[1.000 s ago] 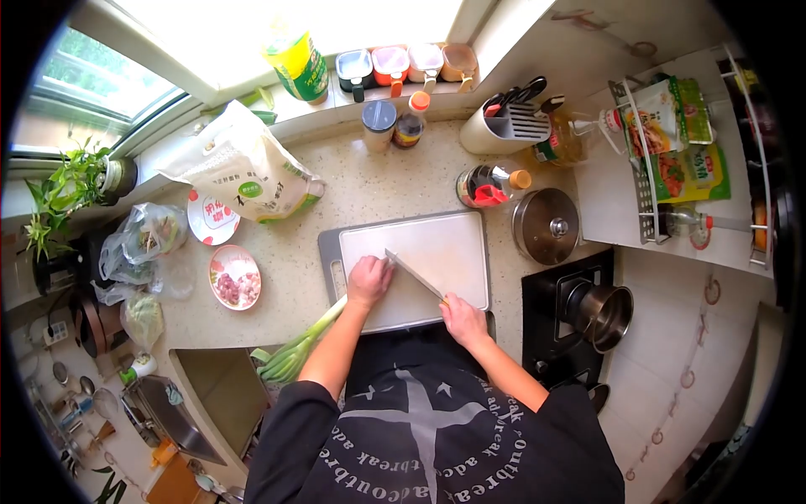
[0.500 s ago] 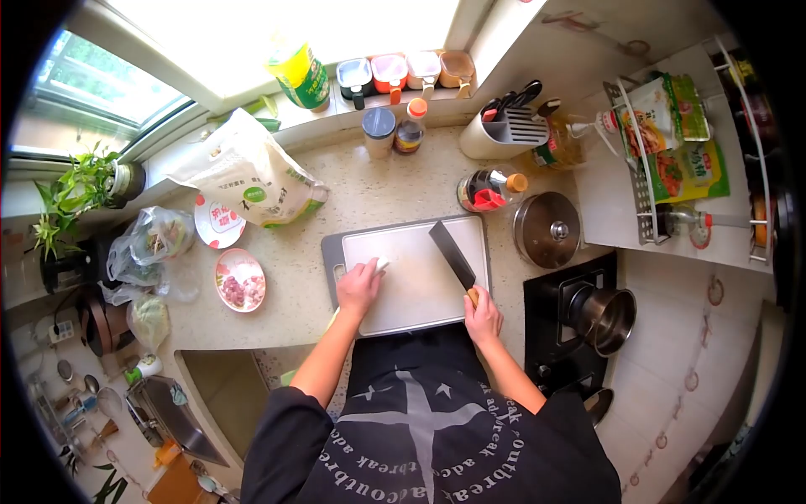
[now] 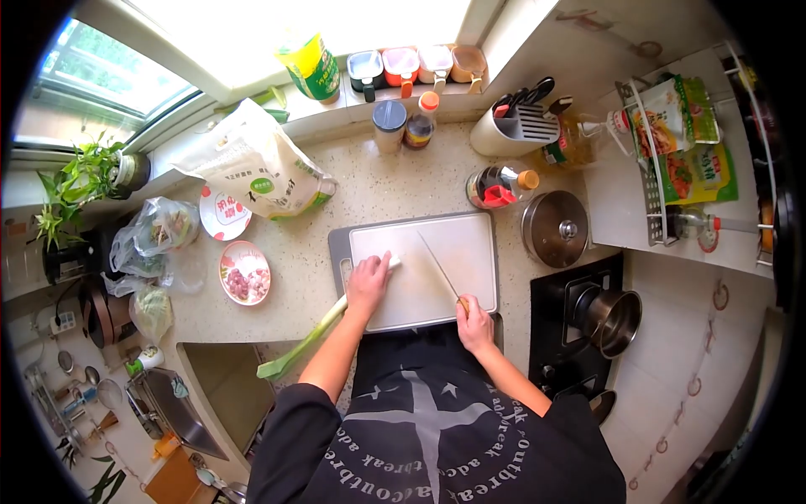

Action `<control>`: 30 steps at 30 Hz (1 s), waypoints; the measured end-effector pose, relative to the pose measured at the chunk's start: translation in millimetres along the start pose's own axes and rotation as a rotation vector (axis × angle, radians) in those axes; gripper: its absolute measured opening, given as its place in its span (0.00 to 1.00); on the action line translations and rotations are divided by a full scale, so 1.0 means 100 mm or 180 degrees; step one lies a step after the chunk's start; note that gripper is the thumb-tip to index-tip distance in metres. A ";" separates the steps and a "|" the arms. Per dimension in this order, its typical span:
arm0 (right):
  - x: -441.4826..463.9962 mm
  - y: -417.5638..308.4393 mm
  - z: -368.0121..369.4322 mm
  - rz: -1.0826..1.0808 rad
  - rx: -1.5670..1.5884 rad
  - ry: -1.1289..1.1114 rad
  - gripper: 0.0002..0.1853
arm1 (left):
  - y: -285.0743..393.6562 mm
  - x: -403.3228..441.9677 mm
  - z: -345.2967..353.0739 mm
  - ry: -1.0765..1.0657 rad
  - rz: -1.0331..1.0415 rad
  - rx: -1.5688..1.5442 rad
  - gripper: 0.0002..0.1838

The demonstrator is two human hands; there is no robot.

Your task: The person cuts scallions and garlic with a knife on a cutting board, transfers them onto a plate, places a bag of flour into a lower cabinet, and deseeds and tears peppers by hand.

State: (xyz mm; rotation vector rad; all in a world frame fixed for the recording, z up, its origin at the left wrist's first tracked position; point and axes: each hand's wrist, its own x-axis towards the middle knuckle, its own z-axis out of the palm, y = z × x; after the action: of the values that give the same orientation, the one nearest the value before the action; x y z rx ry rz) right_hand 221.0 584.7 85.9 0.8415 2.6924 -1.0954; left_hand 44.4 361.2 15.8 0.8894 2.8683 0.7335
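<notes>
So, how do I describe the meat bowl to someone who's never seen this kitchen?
On the counter, find the cutting board. Left of it sits a small, pink-rimmed bowl. It holds chopped pink meat, unlike the white dish with red markings just beyond it, beside the big white bag.

Reaching both bare forearms forward, spreading them slightly apart; curling the left hand (image 3: 368, 284) palm-down, closing the right hand (image 3: 475, 322) into a grip.
</notes>
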 end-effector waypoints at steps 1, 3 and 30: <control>-0.04 -0.06 0.01 -0.0031 0.0018 -0.0011 0.15 | 0.00 0.01 0.01 0.0117 0.0030 0.0024 0.25; -0.10 -0.12 0.06 0.0035 0.0105 -0.0098 0.15 | -0.05 0.02 0.04 0.0280 0.0160 -0.0087 0.23; -0.32 -0.41 0.28 -0.0324 -0.0245 -0.0184 0.13 | -0.07 0.07 0.06 0.0471 0.0110 -0.0426 0.08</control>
State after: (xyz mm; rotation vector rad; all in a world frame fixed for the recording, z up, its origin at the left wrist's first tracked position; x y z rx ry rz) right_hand 223.1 527.5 99.5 0.6572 2.7364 -1.0113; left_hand 36.7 362.7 7.7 0.9054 2.8920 1.0225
